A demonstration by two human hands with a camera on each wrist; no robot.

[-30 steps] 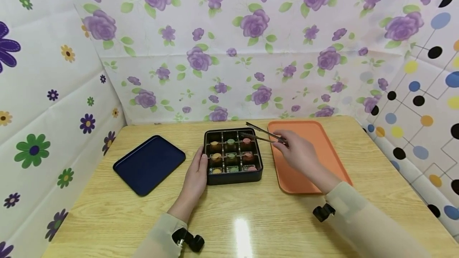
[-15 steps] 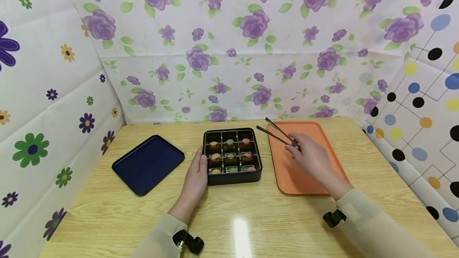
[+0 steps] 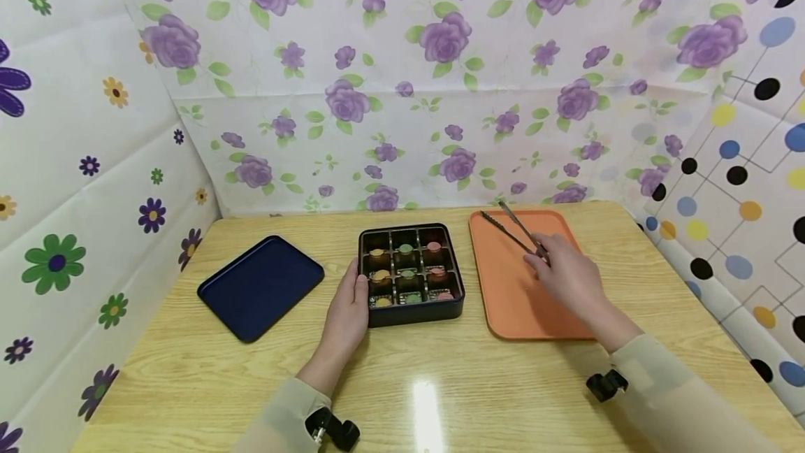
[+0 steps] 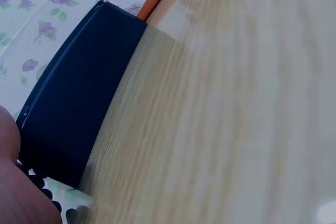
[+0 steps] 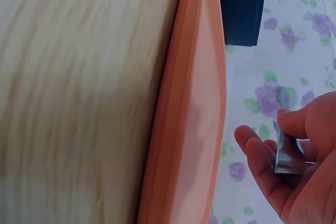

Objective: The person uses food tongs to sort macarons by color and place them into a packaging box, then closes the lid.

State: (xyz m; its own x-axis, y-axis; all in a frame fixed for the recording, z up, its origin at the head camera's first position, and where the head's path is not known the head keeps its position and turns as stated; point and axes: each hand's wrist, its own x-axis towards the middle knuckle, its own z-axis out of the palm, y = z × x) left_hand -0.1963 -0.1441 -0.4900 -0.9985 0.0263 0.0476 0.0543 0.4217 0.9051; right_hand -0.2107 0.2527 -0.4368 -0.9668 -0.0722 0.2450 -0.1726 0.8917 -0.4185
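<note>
A dark box (image 3: 415, 312) with a clear-lined divider stands on the table, small round orange, green and pink pieces in its several compartments. My left hand (image 3: 346, 305) lies along the box's left side with fingers extended, the thumb near the rim. The box's dark wall (image 4: 84, 87) fills much of the left wrist view. Over the orange tray (image 3: 512, 310), my right hand (image 3: 569, 277) holds metal tongs (image 3: 514, 229) between thumb and fingers. Their arms are spread, with nothing between the tips, which point away toward the back wall. In the right wrist view the tongs' end (image 5: 289, 158) shows in the palm.
A dark blue tray (image 3: 260, 289) lies turned at an angle to the left of the box. The wooden table (image 3: 390, 376) meets a flowered cloth (image 3: 402, 152) at the back, with patterned cloths on both sides.
My right hand has moved to the right with the tongs, from over the box's back right corner to over the orange tray. The left hand stays at the box.
</note>
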